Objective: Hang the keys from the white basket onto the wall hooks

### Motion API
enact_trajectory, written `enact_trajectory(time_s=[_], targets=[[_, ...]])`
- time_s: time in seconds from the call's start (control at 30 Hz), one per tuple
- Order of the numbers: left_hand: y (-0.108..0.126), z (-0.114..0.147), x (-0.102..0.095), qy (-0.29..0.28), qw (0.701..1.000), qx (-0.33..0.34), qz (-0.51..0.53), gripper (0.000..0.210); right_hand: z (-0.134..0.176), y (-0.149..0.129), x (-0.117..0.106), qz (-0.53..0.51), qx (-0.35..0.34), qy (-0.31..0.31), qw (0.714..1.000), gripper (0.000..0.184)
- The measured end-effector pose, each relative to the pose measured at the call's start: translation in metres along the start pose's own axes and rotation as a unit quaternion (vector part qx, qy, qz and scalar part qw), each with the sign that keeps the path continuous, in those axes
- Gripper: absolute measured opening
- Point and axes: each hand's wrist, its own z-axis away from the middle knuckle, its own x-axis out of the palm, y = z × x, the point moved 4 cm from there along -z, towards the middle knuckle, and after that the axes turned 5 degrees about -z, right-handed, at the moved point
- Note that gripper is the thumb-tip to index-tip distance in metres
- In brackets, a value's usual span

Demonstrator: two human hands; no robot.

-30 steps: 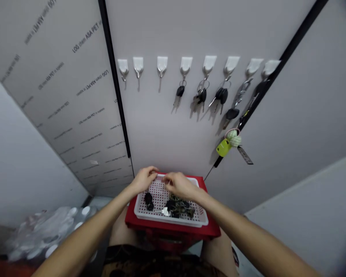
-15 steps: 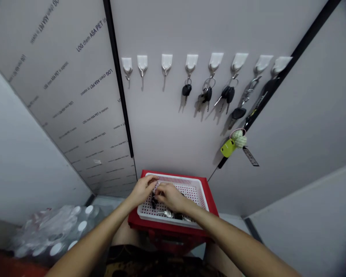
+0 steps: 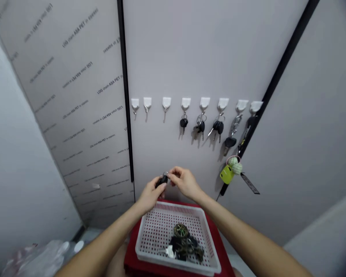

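Above the far edge of a white plastic basket (image 3: pixel 145 231), my left hand (image 3: pixel 151 196) grips a black-headed key (image 3: pixel 162 180) between thumb and fingers. My right hand (image 3: pixel 186 182) pinches the small metal key ring (image 3: pixel 165 174) at the top of that key. More keys (image 3: pixel 186 246) lie heaped in the basket, among them a white-headed key (image 3: pixel 170 251) and a round wheel-shaped keychain (image 3: pixel 181 230). In a row on the wall are several white hooks; the third from the left (image 3: pixel 166 104) is bare, above my hands.
Sets of keys hang from the hooks to the right, such as a single black key (image 3: pixel 183 123) and a yellow-green tag (image 3: pixel 227 174) on the far right. The basket stands on a red stool (image 3: pixel 131 252). Capped bottles (image 3: pixel 78 246) in plastic wrap stand at lower left.
Both hands have risen out of the basket toward the wall, bringing up a black-headed key on its ring. The view has tilted upward, and the heaped keys now show in the basket.
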Motion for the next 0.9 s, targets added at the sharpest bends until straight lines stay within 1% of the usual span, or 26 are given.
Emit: enact_trajectory(time_s=[0.13,0.2,0.3,0.4,0.47,0.53,0.6,0.63,0.7,0.8,0.87,0.9], targets=[[0.058,-0.035,-0.020,0.033,0.997,0.063,-0.013,0.012,-0.037,-0.051,-0.026,0.028,-0.093,0.098,0.990,0.011],[0.088,-0.052,-0.032,0.052,0.995,0.086,-0.022,0.011,-0.055,-0.078,-0.038,0.048,-0.146,0.146,0.977,0.012],[0.124,-0.074,-0.046,0.084,0.991,0.105,-0.020,0.010,-0.079,-0.113,-0.049,0.097,-0.213,0.193,0.953,0.015],[0.148,-0.088,-0.055,0.117,0.986,0.113,-0.022,0.011,-0.097,-0.134,-0.057,0.156,-0.237,0.236,0.929,0.018],[0.154,-0.094,-0.056,0.127,0.986,0.105,-0.032,0.015,-0.105,-0.139,-0.059,0.196,-0.213,0.254,0.923,0.019],[0.153,-0.098,-0.055,0.127,0.987,0.085,-0.040,0.017,-0.111,-0.138,-0.059,0.231,-0.173,0.252,0.924,0.020],[0.147,-0.099,-0.053,0.121,0.990,0.061,-0.037,0.017,-0.110,-0.135,-0.057,0.253,-0.145,0.234,0.927,0.021],[0.142,-0.098,-0.052,0.115,0.992,0.051,-0.031,0.016,-0.108,-0.133,-0.056,0.258,-0.144,0.225,0.929,0.023],[0.129,-0.095,-0.051,0.104,0.994,0.032,-0.012,0.014,-0.098,-0.131,-0.053,0.260,-0.162,0.212,0.928,0.025],[0.096,-0.084,-0.046,0.100,0.995,-0.011,0.024,0.009,-0.073,-0.121,-0.049,0.269,-0.217,0.208,0.915,0.023],[0.063,-0.071,-0.037,0.095,0.994,-0.043,0.038,0.010,-0.054,-0.101,-0.045,0.279,-0.231,0.185,0.914,0.021],[0.044,-0.062,-0.030,0.084,0.994,-0.060,0.036,0.012,-0.044,-0.086,-0.041,0.285,-0.223,0.156,0.919,0.020]])
